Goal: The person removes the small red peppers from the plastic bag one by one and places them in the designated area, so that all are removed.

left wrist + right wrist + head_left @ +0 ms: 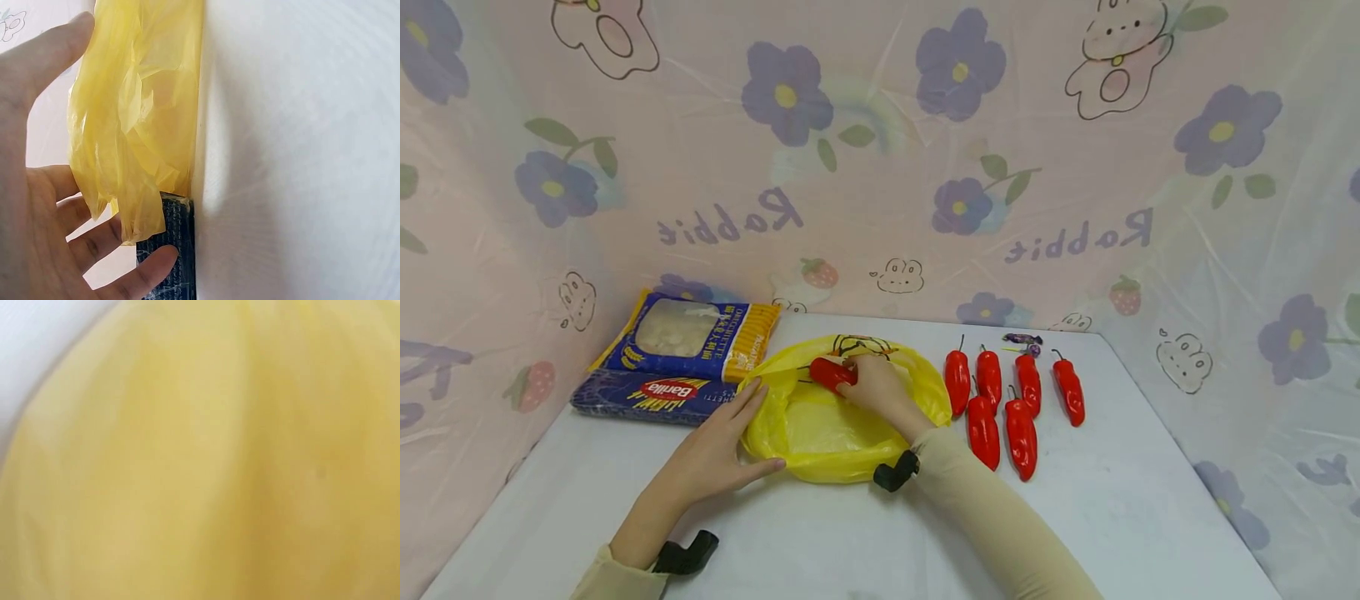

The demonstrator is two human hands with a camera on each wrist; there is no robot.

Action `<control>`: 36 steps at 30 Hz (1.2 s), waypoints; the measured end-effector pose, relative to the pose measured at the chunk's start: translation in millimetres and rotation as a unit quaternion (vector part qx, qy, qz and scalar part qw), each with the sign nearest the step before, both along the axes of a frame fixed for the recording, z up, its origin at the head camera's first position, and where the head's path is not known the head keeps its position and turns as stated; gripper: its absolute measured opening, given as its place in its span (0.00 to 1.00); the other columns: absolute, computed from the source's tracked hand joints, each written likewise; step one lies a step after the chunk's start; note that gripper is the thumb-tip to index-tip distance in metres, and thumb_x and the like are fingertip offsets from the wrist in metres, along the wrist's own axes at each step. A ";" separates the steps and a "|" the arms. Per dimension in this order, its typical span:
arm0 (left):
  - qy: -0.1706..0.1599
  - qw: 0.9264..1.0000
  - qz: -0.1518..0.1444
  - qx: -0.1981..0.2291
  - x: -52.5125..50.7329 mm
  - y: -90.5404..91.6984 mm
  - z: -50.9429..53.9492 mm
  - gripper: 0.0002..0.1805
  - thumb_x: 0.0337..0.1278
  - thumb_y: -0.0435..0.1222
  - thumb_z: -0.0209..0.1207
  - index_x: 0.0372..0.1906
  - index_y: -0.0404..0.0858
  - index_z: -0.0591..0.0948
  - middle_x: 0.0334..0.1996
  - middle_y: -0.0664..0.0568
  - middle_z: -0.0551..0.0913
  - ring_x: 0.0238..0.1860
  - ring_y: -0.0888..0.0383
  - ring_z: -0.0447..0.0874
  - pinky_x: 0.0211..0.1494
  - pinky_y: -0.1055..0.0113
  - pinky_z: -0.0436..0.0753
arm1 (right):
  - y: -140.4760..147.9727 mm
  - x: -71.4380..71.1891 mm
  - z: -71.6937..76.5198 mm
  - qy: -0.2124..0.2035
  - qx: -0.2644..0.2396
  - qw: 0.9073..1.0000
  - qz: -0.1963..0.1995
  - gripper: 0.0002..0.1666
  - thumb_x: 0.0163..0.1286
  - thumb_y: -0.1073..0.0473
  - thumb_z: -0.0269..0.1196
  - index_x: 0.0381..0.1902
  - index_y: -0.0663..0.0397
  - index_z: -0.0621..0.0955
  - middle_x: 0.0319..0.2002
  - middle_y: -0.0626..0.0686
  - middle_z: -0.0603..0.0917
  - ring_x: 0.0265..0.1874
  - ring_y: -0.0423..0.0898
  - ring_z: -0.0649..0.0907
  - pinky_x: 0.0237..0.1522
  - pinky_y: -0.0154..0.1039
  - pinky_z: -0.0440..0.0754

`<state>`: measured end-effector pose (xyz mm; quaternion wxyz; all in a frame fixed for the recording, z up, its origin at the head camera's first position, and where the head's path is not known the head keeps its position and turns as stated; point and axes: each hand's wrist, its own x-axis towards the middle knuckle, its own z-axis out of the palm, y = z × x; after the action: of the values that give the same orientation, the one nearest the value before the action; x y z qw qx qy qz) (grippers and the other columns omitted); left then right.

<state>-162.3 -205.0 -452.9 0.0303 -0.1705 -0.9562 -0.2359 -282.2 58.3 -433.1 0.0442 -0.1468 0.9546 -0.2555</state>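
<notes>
A yellow plastic bag (838, 467) lies spread on the table with its mouth wide open. Over the opening, my right hand (880, 390) grips a red chili pepper (827, 372), its stem toward the left. My left hand (718, 446) rests against the bag's left side, thumb and fingers spread; the left wrist view shows this hand (56, 206) with fingers extended beside the bag (144, 112). Blurred yellow plastic (187, 456) fills the right wrist view, where neither the right hand nor the pepper shows.
Several red peppers (1022, 437) lie right of the bag, with a purple-wrapped lollipop (1024, 340) behind them. At left, a blue and yellow pasta bag (688, 333) lies on a dark blue Barilla spaghetti pack (647, 396). A patterned curtain (880, 167) surrounds the white table (1120, 517).
</notes>
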 end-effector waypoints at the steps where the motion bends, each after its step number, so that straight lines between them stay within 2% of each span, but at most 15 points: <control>1: 0.001 1.000 0.000 0.000 0.0 0.1 -0.1 0.64 0.52 0.72 0.68 0.84 0.36 0.61 0.85 0.40 0.56 0.79 0.31 0.61 0.76 0.31 0.68 | 0.0 0.7 0.3 0.002 0.003 1.000 0.001 0.25 0.71 0.53 0.73 0.61 0.59 0.85 0.47 0.55 0.90 0.39 0.47 0.84 0.51 0.42 0.87; 14: -0.001 1.000 0.002 0.000 1.6 3.2 -1.5 0.64 0.52 0.72 0.68 0.83 0.35 0.62 0.85 0.39 0.56 0.78 0.29 0.62 0.74 0.30 0.70 | 10.6 22.3 13.7 0.057 0.035 0.998 0.018 0.24 0.68 0.53 0.75 0.58 0.55 0.85 0.45 0.54 0.90 0.39 0.47 0.84 0.49 0.42 0.88; 25: 0.002 1.000 0.005 0.000 1.7 2.4 -0.2 0.63 0.53 0.70 0.69 0.84 0.36 0.61 0.85 0.40 0.56 0.79 0.30 0.61 0.75 0.29 0.68 | 30.4 47.7 25.3 0.072 0.003 0.997 0.031 0.23 0.67 0.54 0.76 0.56 0.54 0.85 0.47 0.52 0.89 0.41 0.48 0.84 0.51 0.44 0.88; 31: -0.003 1.000 0.006 -0.003 1.0 0.9 -0.9 0.64 0.52 0.72 0.68 0.84 0.37 0.61 0.85 0.41 0.55 0.79 0.30 0.60 0.75 0.29 0.68 | 39.7 60.2 28.5 0.063 -0.030 0.997 0.021 0.29 0.67 0.54 0.75 0.64 0.52 0.83 0.53 0.52 0.88 0.48 0.49 0.85 0.56 0.48 0.88; 36: -0.003 1.000 0.008 -0.006 0.0 -0.4 -1.8 0.65 0.52 0.73 0.66 0.84 0.38 0.60 0.85 0.41 0.55 0.80 0.31 0.60 0.75 0.29 0.68 | 46.6 68.0 32.1 0.060 -0.042 0.997 0.012 0.30 0.66 0.53 0.76 0.65 0.45 0.83 0.49 0.49 0.88 0.47 0.47 0.84 0.53 0.46 0.88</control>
<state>-162.3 -205.3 -454.7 0.0283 -0.1627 -0.9590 -0.2301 -214.2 105.0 -401.0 -0.0159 -0.1752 0.9421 -0.2855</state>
